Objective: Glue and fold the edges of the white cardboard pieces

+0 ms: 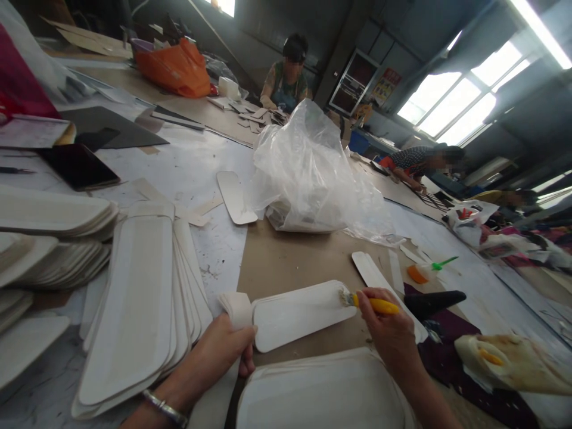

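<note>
My right hand grips a yellow-handled brush, its bristles touching the far right end of a white rounded panel. At the panel's near left corner is my left hand, its fingers closed around a curled bundle of pale strips. In front of me lies a stack of white panels. To the left, a fanned pile of long rounded panels rests on the table. Another narrow white panel lies beyond my right hand, partly hidden by it.
A clear plastic bag stands ahead on the brown board. On the right are an orange glue bottle, a black cone-shaped object and a stained container. A phone lies left. Several people work farther back.
</note>
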Demonstrator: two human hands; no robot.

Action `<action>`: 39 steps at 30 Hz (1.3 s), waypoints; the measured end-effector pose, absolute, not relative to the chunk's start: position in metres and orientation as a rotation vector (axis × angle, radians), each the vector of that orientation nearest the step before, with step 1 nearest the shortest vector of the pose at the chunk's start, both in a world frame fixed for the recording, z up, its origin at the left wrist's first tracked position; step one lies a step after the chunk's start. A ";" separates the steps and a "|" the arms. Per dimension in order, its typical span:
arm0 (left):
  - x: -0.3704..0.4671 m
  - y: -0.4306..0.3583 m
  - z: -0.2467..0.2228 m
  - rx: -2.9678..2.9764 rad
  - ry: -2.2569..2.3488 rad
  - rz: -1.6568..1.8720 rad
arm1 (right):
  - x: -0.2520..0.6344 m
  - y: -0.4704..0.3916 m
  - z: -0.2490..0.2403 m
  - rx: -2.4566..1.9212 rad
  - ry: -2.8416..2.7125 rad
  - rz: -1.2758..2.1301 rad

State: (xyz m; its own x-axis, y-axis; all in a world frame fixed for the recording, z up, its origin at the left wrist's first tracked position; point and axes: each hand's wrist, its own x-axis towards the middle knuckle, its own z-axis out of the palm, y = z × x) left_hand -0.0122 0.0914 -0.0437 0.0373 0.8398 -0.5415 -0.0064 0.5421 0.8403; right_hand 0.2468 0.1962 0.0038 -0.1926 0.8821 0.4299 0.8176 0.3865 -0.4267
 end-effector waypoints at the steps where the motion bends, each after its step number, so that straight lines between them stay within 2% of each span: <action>1: -0.012 0.091 -0.044 0.789 1.394 0.764 | 0.244 0.192 0.003 -1.422 -2.052 0.141; 6: -0.012 0.092 -0.044 0.798 1.416 0.747 | 0.226 0.173 -0.001 -1.366 -2.035 0.517; 12: -0.012 0.092 -0.043 0.803 1.431 0.745 | 0.223 0.169 0.004 -1.376 -2.019 0.394; 19: -0.012 0.091 -0.042 0.811 1.415 0.762 | 0.195 0.154 0.004 -1.421 -1.793 0.983; 21: -0.011 0.091 -0.041 0.801 1.414 0.763 | 0.202 0.161 0.006 -1.492 -1.784 0.955; 26: -0.010 0.092 -0.038 0.784 1.414 0.767 | 0.236 0.179 0.016 -1.606 -1.857 0.521; 28: -0.011 0.091 -0.039 0.787 1.420 0.780 | 0.242 0.179 0.023 -1.577 -1.867 0.447; 35: -0.023 0.078 -0.019 0.909 1.534 0.931 | 0.220 0.164 0.050 -1.372 -1.999 0.403; 39: -0.027 0.061 0.024 0.932 1.456 1.045 | 0.190 0.154 0.064 -1.264 -2.063 0.645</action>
State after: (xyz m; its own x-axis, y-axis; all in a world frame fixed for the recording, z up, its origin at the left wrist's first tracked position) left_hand -0.0269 0.0612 0.0239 -0.1287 0.9430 -0.3069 0.0110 0.3109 0.9504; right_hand 0.1902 0.1543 0.0639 -0.3441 0.9034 0.2560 0.5970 0.4209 -0.6829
